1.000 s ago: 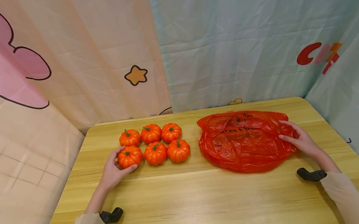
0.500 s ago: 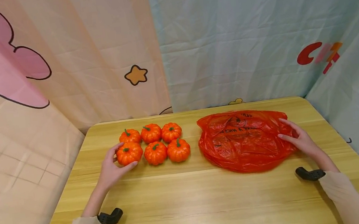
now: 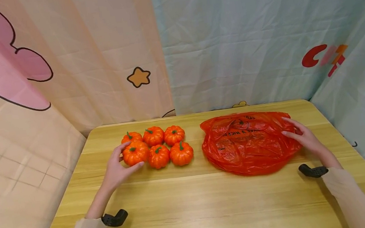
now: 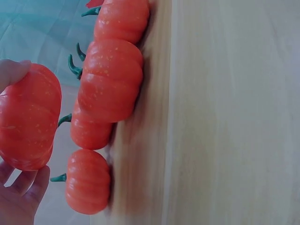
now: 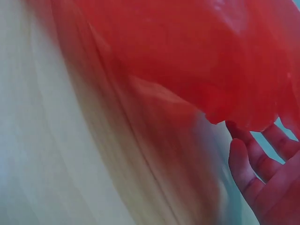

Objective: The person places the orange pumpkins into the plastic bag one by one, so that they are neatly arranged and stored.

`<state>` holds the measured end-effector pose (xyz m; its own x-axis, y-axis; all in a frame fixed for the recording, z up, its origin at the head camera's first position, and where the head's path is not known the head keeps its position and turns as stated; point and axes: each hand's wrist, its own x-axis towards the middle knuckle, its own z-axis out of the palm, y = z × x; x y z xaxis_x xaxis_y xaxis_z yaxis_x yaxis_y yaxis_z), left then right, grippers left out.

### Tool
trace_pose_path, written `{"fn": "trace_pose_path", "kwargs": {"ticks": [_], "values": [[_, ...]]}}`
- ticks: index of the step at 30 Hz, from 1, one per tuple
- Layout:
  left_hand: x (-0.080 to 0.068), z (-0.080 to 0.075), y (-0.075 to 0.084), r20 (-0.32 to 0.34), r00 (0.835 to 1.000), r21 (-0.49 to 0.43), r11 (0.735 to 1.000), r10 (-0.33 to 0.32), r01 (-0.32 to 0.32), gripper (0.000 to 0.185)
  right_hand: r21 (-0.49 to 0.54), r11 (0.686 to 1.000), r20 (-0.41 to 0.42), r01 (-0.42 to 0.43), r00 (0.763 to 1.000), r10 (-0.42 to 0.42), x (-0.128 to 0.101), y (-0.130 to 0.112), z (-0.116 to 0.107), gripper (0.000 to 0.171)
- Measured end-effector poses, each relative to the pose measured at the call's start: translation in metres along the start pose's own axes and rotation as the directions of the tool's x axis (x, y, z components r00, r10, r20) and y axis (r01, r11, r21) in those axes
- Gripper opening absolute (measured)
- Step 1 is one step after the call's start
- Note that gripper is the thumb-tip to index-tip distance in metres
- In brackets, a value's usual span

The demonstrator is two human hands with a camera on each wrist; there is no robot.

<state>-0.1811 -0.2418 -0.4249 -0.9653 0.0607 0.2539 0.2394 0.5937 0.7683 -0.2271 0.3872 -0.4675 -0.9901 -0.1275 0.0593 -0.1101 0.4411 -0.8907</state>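
The left hand (image 3: pixel 115 170) gripped one pumpkin (image 3: pixel 135 153), with the thumb on the near side and the fingers curled round the far side. Compared with the frame one second earlier, this pumpkin had left its place at the left end of the front row: it sat higher and further right, partly covering the back-left pumpkin (image 3: pixel 130 137). In the left wrist view the held pumpkin (image 4: pixel 29 117) was clear of the desk (image 4: pixel 234 117), while the others stood on it.

The remaining pumpkins were unchanged. The front-middle pumpkin (image 3: pixel 159 156) was just beside the held one, and the front-right pumpkin (image 3: pixel 181 153) touched it. The back-middle pumpkin (image 3: pixel 153 135) and back-right pumpkin (image 3: pixel 174 134) stood behind them.

To the right of the group, well apart from it, the red plastic bag (image 3: pixel 247 142) lay flat on the desk (image 3: pixel 194 211). Its outline matched the earlier frames.

The right hand (image 3: pixel 303 137) rested on the bag's right edge with the fingers spread and nearly straight, gripping nothing. It had shifted slightly up the edge since the earlier frame. In the right wrist view the fingers (image 5: pixel 248 164) lay under the raised rim of the bag (image 5: pixel 187 61).
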Motion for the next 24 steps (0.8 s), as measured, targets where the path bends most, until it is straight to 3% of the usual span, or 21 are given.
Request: {"fn": "trace_pose_path", "kwargs": {"ticks": [8, 24], "values": [[0.007, 0.003, 0.009, 0.01, 1.0, 0.004, 1.0, 0.013, -0.013, 0.079, -0.016, 1.0, -0.036, 0.006, 0.999, -0.006, 0.007, 0.004, 0.009, 0.062], [0.017, 0.013, 0.029, 0.013, 0.999, -0.03, 0.999, 0.04, -0.039, 0.077, -0.04, 0.999, -0.025, 0.023, 0.999, -0.024, 0.016, 0.006, 0.015, 0.062]]}}
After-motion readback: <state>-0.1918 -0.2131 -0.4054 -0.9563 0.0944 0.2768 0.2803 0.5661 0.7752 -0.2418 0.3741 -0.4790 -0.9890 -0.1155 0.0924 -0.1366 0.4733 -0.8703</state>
